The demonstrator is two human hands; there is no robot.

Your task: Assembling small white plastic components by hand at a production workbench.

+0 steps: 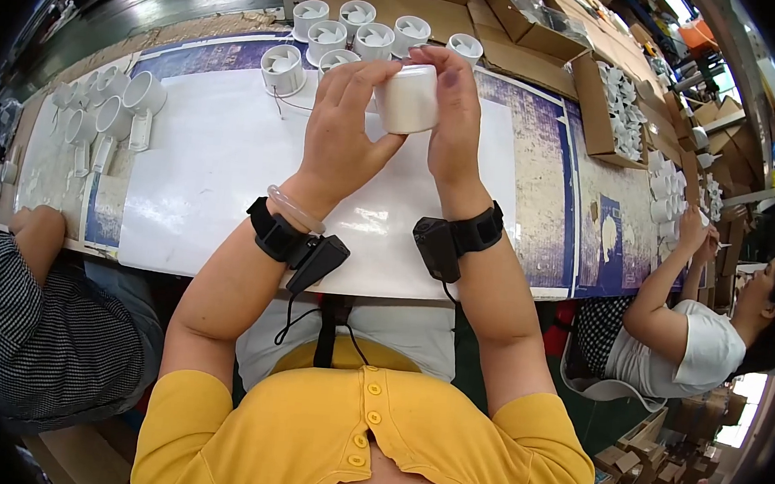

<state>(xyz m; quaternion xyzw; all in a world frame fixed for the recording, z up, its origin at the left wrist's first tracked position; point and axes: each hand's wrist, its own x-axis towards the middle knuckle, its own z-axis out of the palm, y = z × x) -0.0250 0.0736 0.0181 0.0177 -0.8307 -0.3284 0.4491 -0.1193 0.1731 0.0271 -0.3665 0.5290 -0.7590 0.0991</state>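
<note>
Between my two hands, above the far part of the white sheet (219,183), is a white cylindrical plastic housing (409,100), its smooth side toward me. My left hand (350,116) grips it from the left with thumb below and fingers over the top. My right hand (455,115) is wrapped round its right side. Just beyond stand several white round housings with fan blades inside, one fan housing (283,70) nearest on the left with a thin red wire (296,105) trailing from it. What lies inside the held housing is hidden.
At the left stand several empty white cups (115,116) with small white brackets. A cardboard box (597,122) of white fan blades is at the right, with more cardboard (406,7) behind. A co-worker (690,329) handles white parts at right; another person (57,334) sits at left.
</note>
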